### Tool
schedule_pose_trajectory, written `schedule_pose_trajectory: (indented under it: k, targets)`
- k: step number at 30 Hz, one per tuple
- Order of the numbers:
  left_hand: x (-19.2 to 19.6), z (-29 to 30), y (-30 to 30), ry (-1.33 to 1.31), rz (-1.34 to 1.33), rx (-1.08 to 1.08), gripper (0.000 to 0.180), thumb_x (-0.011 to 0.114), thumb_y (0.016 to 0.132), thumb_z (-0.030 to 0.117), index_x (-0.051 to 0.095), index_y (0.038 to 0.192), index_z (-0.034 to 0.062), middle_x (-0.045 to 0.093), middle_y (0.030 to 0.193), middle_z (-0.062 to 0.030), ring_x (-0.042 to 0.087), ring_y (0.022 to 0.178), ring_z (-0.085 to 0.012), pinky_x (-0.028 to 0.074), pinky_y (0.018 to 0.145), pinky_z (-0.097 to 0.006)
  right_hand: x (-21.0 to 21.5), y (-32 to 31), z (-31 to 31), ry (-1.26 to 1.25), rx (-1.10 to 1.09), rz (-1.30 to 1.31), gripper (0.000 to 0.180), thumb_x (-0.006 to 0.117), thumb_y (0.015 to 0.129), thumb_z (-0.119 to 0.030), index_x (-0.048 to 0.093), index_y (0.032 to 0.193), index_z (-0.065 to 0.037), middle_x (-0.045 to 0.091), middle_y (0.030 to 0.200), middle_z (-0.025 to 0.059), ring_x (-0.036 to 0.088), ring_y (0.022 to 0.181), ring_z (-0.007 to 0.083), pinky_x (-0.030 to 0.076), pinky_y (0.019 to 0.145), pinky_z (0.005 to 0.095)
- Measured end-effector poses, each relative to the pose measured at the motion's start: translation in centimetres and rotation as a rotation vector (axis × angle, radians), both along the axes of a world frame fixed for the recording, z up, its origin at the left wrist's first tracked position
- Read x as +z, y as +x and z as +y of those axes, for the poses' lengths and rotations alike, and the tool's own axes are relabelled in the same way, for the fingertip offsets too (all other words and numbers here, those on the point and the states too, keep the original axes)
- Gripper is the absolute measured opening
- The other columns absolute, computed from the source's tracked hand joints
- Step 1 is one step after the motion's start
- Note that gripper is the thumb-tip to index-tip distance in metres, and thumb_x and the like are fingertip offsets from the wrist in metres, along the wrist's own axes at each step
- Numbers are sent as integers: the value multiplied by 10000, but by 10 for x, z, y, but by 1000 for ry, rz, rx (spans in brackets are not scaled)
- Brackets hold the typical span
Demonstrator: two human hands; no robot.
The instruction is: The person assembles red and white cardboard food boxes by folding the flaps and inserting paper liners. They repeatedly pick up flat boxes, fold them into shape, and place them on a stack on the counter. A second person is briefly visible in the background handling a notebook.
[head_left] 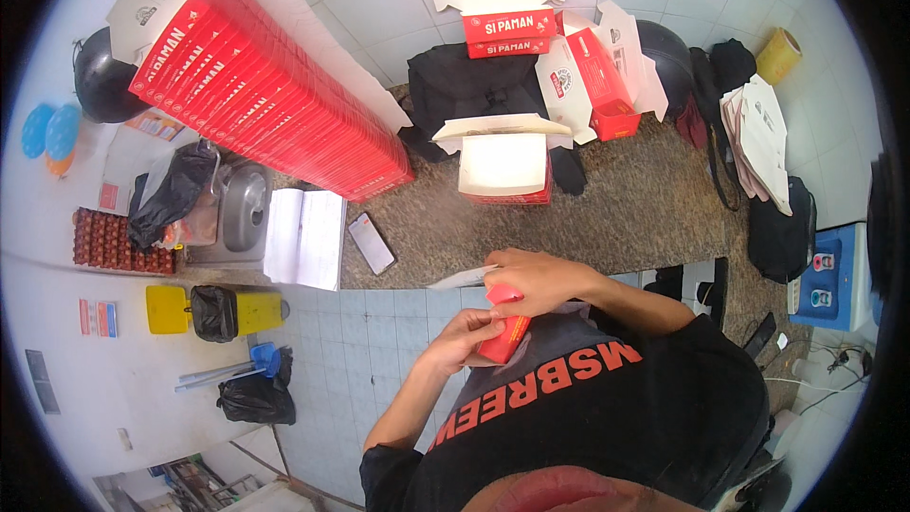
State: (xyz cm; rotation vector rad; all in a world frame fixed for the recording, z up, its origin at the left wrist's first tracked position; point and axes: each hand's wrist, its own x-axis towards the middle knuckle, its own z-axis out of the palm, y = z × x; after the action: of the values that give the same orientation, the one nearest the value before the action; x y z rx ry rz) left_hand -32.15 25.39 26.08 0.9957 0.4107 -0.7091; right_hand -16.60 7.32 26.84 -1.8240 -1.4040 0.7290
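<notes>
Close to my body, past the counter's near edge, I hold a small red and white cardboard food box (pixel 505 341). My left hand (pixel 457 339) is closed on its lower side, thumb laid along the red wall. From above, my right hand (pixel 533 282) grips the upper part, fingers bent over it. A pale flap sticks out to the left beneath the right fingers. The box's far side is hidden by my hands. Ahead on the counter stands a box with a white top and raised flap (pixel 504 163).
A tall, leaning stack of red boxes (pixel 270 95) rises at the left. Further back are more red boxes (pixel 510 27) on a black bag (pixel 464 85). A phone (pixel 371 243), an open notebook (pixel 303 237) and a sink (pixel 245 209) are at left; flat white cartons (pixel 755 137) at right.
</notes>
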Motion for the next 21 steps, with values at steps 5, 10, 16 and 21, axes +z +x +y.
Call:
schedule_pose_trajectory:
  k: [5, 10, 16, 21]
  targets:
    - [-5, -3, -1, 36, -112, -34, 318, 671, 997, 250, 694, 1184, -8, 729, 1076, -86, 705, 966, -151, 621, 776, -335, -8, 1, 1, -9, 7, 114, 313, 635, 925, -365, 667, 1012, -66, 588, 1112, 180, 578, 1058, 393, 480, 890, 499]
    - [7, -6, 0, 114, -182, -47, 287, 667, 1000, 201, 717, 1178, -18, 734, 1043, -57, 660, 929, -98, 533, 836, -276, -9, 1, 1, -4, 159, 6, 286, 593, 976, -331, 657, 983, -52, 585, 1180, 190, 564, 1124, 387, 471, 933, 473]
    - [-6, 14, 1, 233, -188, -23, 401, 623, 1022, 329, 706, 1154, -41, 730, 1026, -33, 622, 942, -73, 502, 847, -261, 3, 9, -1, 143, 104, 39, 200, 586, 982, -207, 640, 932, -21, 628, 987, 180, 591, 1027, 326, 468, 876, 440]
    - [8, 34, 7, 628, -805, 216, 361, 602, 1030, 316, 719, 1110, -16, 739, 930, -22, 643, 865, -99, 520, 783, -292, 21, 18, 2, 49, -249, -49, 184, 579, 991, -195, 625, 949, -22, 608, 782, 181, 605, 763, 373, 459, 691, 449]
